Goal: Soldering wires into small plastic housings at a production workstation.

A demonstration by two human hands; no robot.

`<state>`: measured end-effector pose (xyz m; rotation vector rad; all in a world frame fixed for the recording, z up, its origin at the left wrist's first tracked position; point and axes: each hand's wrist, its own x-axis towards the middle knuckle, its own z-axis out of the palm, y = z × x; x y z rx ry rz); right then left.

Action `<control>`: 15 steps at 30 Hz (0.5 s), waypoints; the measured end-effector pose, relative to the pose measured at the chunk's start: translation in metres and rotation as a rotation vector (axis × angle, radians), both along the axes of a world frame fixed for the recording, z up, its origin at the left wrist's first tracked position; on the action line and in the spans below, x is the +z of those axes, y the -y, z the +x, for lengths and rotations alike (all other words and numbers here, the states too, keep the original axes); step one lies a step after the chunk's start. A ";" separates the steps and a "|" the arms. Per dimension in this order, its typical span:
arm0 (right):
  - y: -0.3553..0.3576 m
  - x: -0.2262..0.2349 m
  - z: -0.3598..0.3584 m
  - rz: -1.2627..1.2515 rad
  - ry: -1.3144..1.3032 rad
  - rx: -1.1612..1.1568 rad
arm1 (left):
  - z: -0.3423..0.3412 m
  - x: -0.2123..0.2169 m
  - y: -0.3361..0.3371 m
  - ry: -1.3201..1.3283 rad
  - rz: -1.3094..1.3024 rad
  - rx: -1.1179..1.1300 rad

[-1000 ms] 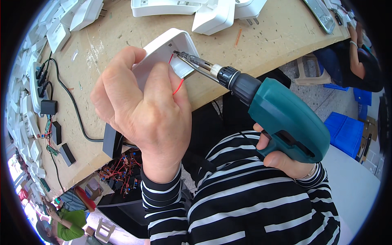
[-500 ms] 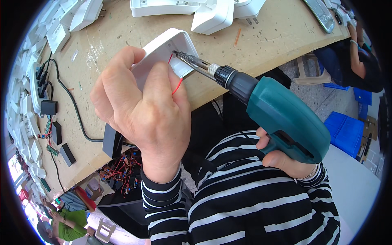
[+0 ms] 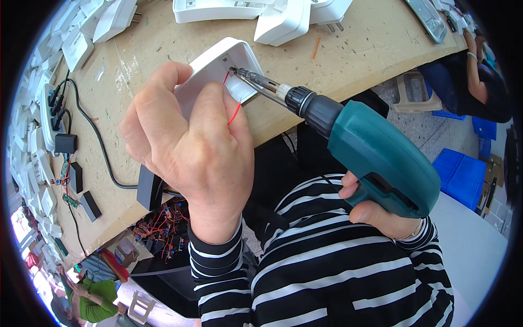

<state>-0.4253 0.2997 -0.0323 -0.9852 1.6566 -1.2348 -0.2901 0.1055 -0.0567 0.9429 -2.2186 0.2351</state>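
Observation:
My left hand (image 3: 188, 144) grips a white plastic housing (image 3: 218, 68) from above, holding it tilted over the near edge of the wooden bench (image 3: 348, 38). A thin red wire (image 3: 235, 113) hangs out of the housing beside my fingers. My right hand (image 3: 376, 210) holds a teal cordless screwdriver (image 3: 376, 155) by its handle. The tool's metal bit (image 3: 256, 82) points left and its tip sits inside the open housing.
More white housings (image 3: 278, 16) lie at the bench's far edge and along its left side (image 3: 101, 24). A black cable (image 3: 95, 136) and black adapters (image 3: 68, 144) lie at left. A box of red-wired parts (image 3: 163, 231) sits below. Another person (image 3: 487, 82) sits at right, near blue crates (image 3: 463, 177).
The screwdriver and housing have shifted very slightly; the bit stays in the housing and both hands keep their grips.

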 end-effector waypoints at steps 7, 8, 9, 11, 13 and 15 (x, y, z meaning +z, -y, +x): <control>-0.002 -0.004 0.005 -0.068 0.095 -0.065 | -0.001 0.000 0.000 0.008 -0.001 0.008; -0.002 -0.003 0.005 -0.047 0.116 -0.077 | -0.001 0.000 0.000 0.009 -0.002 0.009; -0.002 -0.002 0.005 -0.026 0.137 -0.090 | 0.000 0.000 0.000 0.009 -0.002 0.010; -0.002 -0.004 0.004 -0.052 0.094 -0.069 | 0.000 0.001 -0.001 0.013 0.005 0.013; -0.003 -0.006 0.003 -0.078 0.052 -0.048 | 0.000 0.001 -0.001 0.016 0.007 0.018; -0.004 -0.009 0.003 -0.132 0.038 -0.038 | -0.001 0.002 -0.002 0.020 0.008 0.023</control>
